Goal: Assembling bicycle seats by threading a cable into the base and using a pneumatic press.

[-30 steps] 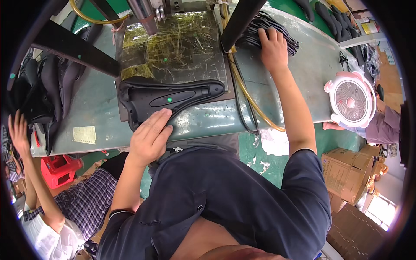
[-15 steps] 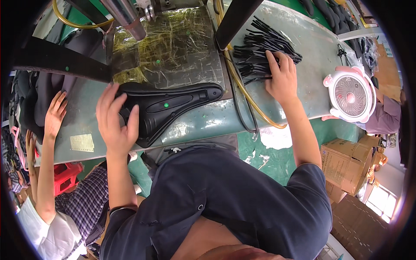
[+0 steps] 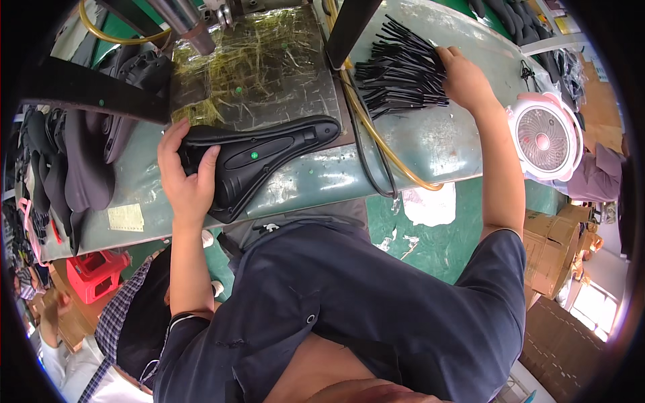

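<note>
A black bicycle saddle (image 3: 269, 152) lies underside up at the bench's near edge, its narrow nose pointing right and a small green dot on its middle. My left hand (image 3: 186, 181) grips the wide rear end, fingers over the far side and thumb on the underside. Right of the posts and hoses is a spread pile of thin black bent rods (image 3: 403, 70). Curled at the right-hand ends of these rods is my right hand (image 3: 465, 80); its fingertips are partly hidden, so how many rods it holds cannot be made out.
A metal press cylinder (image 3: 191, 30) hangs over a tape-covered plate (image 3: 252, 80). A yellow hose (image 3: 379, 138) and black cable cross the bench. Dark saddle covers (image 3: 87, 168) are piled left. A pink-white fan (image 3: 543, 136) stands right. A red stool (image 3: 97, 275) is below left, near a co-worker.
My right hand has moved right, from the top of the rods to their right ends. The saddle has tilted slightly under my left hand. The co-worker's hands have left the covers at left.
</note>
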Motion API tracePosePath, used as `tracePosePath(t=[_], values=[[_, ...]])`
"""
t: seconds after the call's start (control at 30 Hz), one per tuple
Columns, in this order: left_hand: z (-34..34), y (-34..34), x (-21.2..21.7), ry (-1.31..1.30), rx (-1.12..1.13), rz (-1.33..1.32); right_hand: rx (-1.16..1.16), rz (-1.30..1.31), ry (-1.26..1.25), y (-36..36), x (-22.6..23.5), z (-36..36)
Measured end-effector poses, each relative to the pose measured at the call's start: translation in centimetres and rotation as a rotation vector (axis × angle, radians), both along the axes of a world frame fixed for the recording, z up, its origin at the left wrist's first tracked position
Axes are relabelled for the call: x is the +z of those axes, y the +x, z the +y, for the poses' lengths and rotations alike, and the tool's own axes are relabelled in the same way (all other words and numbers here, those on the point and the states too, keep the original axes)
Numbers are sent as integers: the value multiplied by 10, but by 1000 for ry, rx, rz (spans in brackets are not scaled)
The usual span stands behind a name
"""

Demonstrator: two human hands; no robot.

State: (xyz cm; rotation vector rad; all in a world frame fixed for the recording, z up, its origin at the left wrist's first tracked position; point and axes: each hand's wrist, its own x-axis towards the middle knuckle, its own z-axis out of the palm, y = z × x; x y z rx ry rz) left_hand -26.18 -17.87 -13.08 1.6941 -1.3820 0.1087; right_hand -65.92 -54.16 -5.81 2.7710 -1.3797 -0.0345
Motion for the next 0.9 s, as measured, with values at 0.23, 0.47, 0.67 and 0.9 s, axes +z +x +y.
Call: tracePosePath(t=[0.23,0.47,0.67,0.9], values=[[7,-7,4,18,48,66,101,-152,-369,-6,24,5],[5,-1,-6,42,-2,213,-2,-1017,263,-12,19,101],[-5,-13,-15,-39,-39,285,204,-998,793,75,-12,218],[1,-20,-31,-174,-87,571,378,-990,450,134,-46,250]])
